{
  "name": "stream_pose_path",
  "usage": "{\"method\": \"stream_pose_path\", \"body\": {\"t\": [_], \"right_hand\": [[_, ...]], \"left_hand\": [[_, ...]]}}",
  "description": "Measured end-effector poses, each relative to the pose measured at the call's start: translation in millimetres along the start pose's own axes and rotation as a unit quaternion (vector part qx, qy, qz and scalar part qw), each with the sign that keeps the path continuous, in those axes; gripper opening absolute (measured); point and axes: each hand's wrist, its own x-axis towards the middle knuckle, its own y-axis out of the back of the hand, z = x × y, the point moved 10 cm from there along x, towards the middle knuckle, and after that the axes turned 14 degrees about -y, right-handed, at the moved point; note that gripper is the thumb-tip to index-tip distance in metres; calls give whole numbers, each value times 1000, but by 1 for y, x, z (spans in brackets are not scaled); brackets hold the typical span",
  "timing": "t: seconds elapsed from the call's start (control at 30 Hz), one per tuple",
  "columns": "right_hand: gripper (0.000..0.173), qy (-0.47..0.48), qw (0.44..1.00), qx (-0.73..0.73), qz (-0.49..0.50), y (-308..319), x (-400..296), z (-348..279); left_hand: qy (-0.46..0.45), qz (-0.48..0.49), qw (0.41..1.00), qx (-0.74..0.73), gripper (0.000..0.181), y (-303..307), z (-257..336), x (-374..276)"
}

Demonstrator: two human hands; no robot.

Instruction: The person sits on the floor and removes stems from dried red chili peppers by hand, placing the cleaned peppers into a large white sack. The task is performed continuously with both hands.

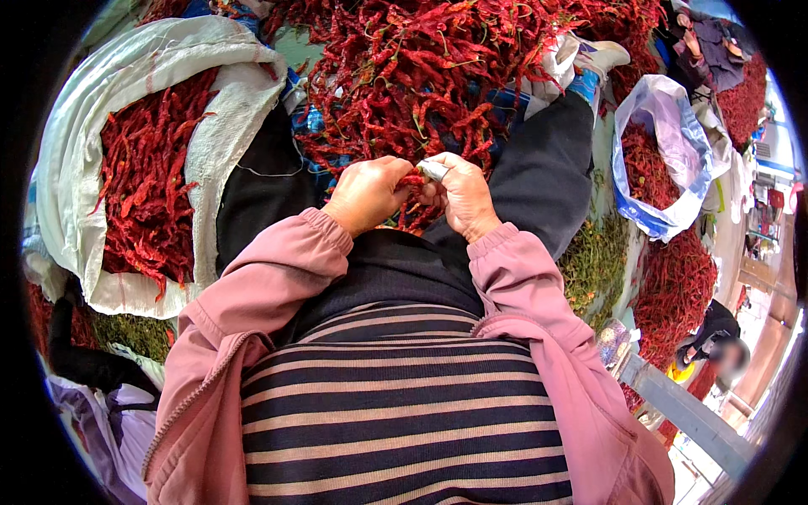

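Note:
Between my legs lies a large heap of dried red chili peppers (404, 82), some with pale green stems. My left hand (369, 189) is closed around red chilies (411, 181) above the near side of the heap. Close against it, my right hand (464, 196) pinches the stem end of the chilies between thumb and fingers. A silvery cover (433, 168) wraps one digit of my right hand. More chilies hang below and between the two hands. The fingertips of my left hand are partly hidden.
A white woven sack (151, 57) of red chilies stands at my left. To my right are a clear-and-blue plastic bag (694, 151) with chilies, a pile of green stems (593, 265) and a grey metal post (685, 410). Other people (713, 50) sit among chili heaps nearby.

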Motion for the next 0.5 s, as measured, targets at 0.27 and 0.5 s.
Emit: {"method": "stream_pose_path", "body": {"t": [0.27,0.5], "right_hand": [[5,296,737,-591,137,-30,-31,-33],[14,244,746,-611,-108,-38,-26,-9]], "left_hand": [[-36,-142,987,65,12,-32,1,-4],[125,-5,935,-333,11,-14,-36,-3]]}}
